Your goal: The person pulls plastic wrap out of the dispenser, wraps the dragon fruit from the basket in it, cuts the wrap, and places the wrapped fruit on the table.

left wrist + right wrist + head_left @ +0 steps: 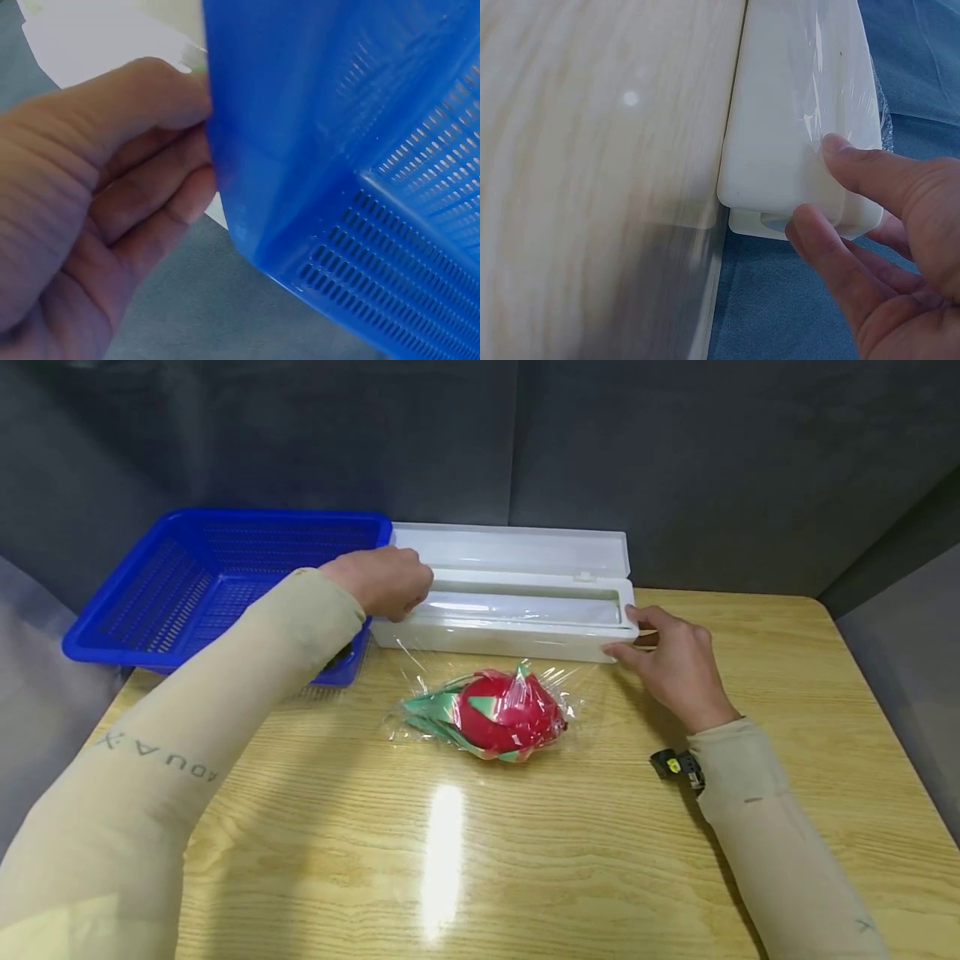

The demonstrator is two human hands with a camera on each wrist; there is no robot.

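Note:
A white cling film dispenser (495,642) lies along the back of the table, its lid (517,550) raised and the film roll (525,607) visible inside. At its right end my right hand (675,667) holds the corner between thumb and fingers, seen closely in the right wrist view. My left hand (386,579) is at the left end with curled fingers; in the left wrist view the basket's wall hides the fingertips. Before the dispenser rests a red dragon fruit (506,714) with green scales, wrapped in clear cling film (573,693) whose edges stick out round it.
A blue slotted plastic basket (262,516) stands at the back left, right against the dispenser's left end and under my left forearm. Dark grey cloth (675,468) hangs behind the wooden table (570,852). A small black wrist device (675,766) shows by my right sleeve.

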